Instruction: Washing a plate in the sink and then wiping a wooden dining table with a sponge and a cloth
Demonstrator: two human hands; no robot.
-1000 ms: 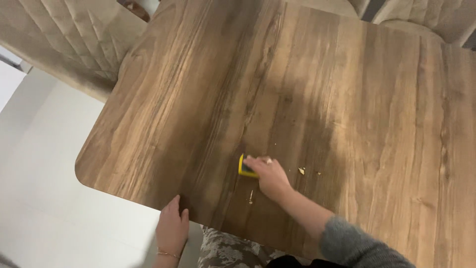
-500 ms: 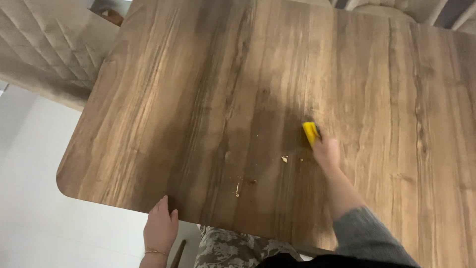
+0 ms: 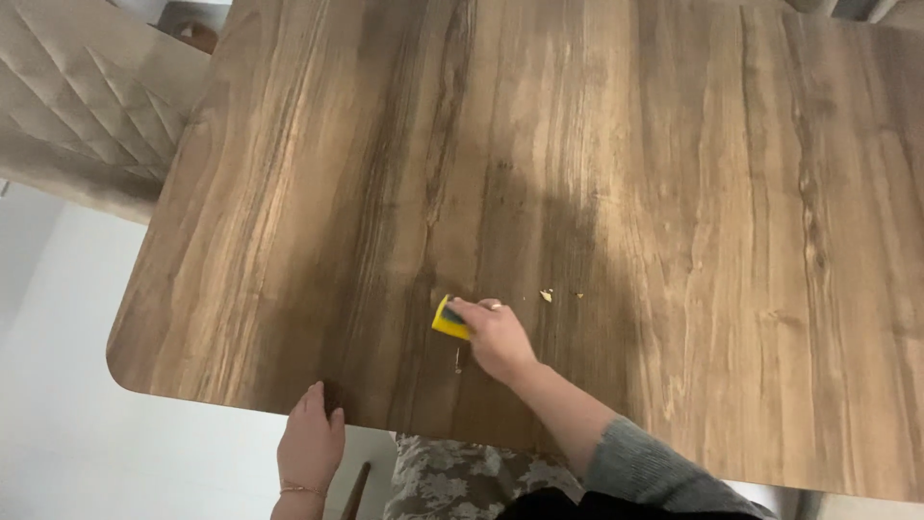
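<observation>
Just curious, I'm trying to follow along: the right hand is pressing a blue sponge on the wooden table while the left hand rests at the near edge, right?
Not quite: the sponge is yellow, not blue, as the head view shows. The right hand does press it on the wooden table, and the left hand rests at the near edge.

The wooden table bore a yellow sponge near its front edge, with pale crumbs just beside it.
</observation>
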